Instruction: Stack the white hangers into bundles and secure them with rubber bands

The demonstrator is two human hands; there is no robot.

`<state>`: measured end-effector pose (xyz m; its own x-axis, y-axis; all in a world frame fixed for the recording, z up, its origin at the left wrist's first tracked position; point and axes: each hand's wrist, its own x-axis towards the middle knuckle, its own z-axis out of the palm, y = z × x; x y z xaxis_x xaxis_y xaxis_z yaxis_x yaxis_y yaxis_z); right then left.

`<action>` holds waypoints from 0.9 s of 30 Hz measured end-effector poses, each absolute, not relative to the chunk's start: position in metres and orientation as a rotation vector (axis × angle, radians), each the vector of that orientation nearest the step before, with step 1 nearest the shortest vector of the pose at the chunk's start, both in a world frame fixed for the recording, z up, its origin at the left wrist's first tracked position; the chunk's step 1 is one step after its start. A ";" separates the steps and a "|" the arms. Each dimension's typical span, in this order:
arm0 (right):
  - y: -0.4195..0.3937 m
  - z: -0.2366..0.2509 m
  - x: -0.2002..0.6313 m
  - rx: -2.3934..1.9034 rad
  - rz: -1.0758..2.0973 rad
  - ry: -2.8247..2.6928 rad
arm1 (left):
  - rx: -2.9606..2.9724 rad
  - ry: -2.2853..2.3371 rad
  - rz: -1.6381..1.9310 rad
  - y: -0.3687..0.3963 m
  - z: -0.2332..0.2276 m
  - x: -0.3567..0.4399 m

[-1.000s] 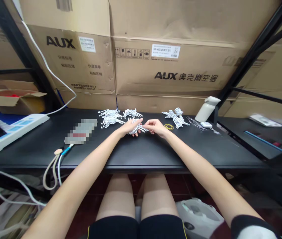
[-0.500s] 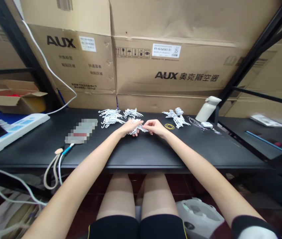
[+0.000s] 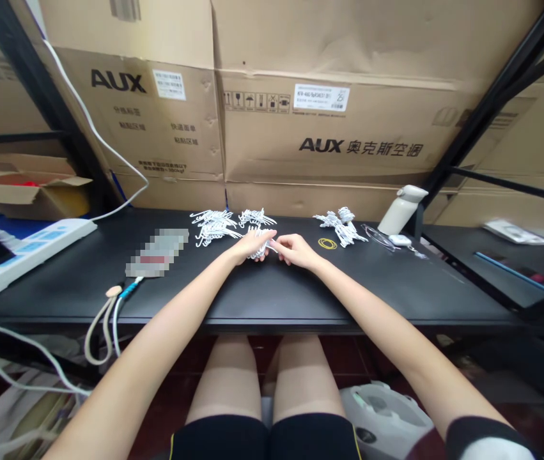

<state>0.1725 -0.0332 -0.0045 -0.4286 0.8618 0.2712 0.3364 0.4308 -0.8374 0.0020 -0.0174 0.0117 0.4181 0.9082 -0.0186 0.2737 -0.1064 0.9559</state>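
Observation:
My left hand (image 3: 248, 246) is wrapped around a bundle of white wire hooks (image 3: 256, 253), just above the black table. Close against it, my right hand (image 3: 293, 249) has its fingers pinched at the straight ends of the same hooks; the fingertips partly cover them. Behind my hands lies a small bunch of white hooks (image 3: 252, 217), and to its left a larger pile of white hooks (image 3: 211, 227). On the right sits a heap of white wire pieces (image 3: 341, 227), with yellow rubber bands (image 3: 327, 243) in front of it.
A white bottle (image 3: 402, 211) stands at the back right beside a small white case (image 3: 399, 240). A blurred-out phone-like object (image 3: 156, 252) with a cable lies left, near a white power strip (image 3: 36, 249). Large cardboard boxes (image 3: 262, 147) wall off the table's back.
My right hand has moved slightly left, closer to my left hand, and now covers more of the hooks' straight ends. The left hand keeps its hold.

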 end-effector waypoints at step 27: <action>-0.033 -0.008 0.168 -0.986 1.255 -1.923 | 1.698 0.987 0.761 -0.010 0.002 0.003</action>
<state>0.1679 -0.0329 -0.0076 -0.5205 0.8474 0.1046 0.2456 0.2659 -0.9322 0.0034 -0.0095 0.0020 0.4714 0.8811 0.0373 0.2597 -0.1791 0.9489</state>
